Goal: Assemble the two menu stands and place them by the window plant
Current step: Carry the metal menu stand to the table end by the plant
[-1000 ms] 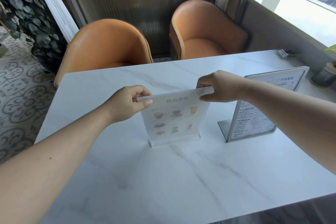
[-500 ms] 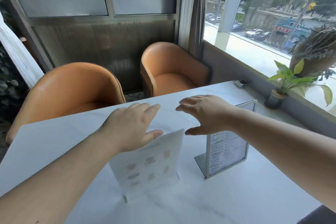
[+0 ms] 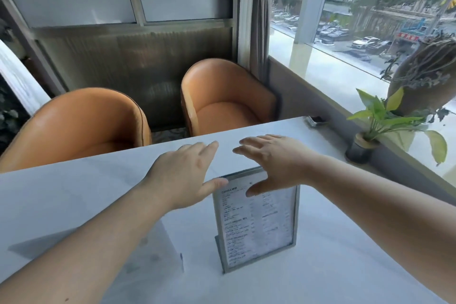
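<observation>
A grey-framed menu stand [image 3: 257, 219] with a printed list stands upright on the white marble table [image 3: 333, 266]. My left hand [image 3: 185, 173] hovers open at its top left corner, and my right hand [image 3: 274, 163] hovers open over its top edge, thumb in front of the sheet. The clear acrylic drinks menu stand [image 3: 160, 252] stands at lower left, mostly hidden behind my left forearm. The window plant [image 3: 385, 118], green leaves in a dark pot, sits on the sill at the table's far right.
Two orange tub chairs [image 3: 222, 101] face the table's far edge. A small dark object [image 3: 317, 121] lies at the far right corner. A large brown planter [image 3: 424, 74] stands on the sill behind the small plant. The window runs along the right side.
Both hands let go of the acrylic drinks stand and shifted right to the grey-framed stand, fingers spread. The view swung up and right, so the window plant came into sight.
</observation>
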